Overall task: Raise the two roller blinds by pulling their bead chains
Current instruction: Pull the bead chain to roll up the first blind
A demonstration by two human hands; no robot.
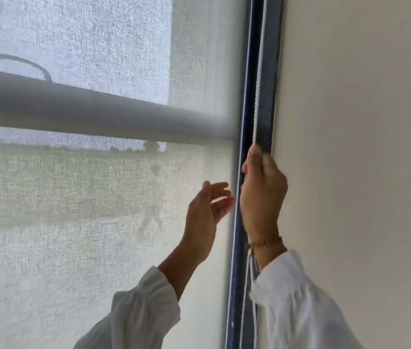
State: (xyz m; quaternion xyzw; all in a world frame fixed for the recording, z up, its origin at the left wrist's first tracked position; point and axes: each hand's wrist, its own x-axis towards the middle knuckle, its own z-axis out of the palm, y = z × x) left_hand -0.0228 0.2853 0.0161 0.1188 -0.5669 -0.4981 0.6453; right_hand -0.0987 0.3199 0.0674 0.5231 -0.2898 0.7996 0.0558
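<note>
Right hand, centre-right of frame, fingers closed around bead chain against dark window frame; left hand open, empty, before roller blind; wall at right.

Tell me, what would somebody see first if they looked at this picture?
First, the right hand closed around the white bead chain, which runs up the dark window frame beside the wall. Next to it, the left hand is open with fingers spread in front of the see-through blind. Across the upper left, a thick grey bar shows dimly through the fabric.
</note>
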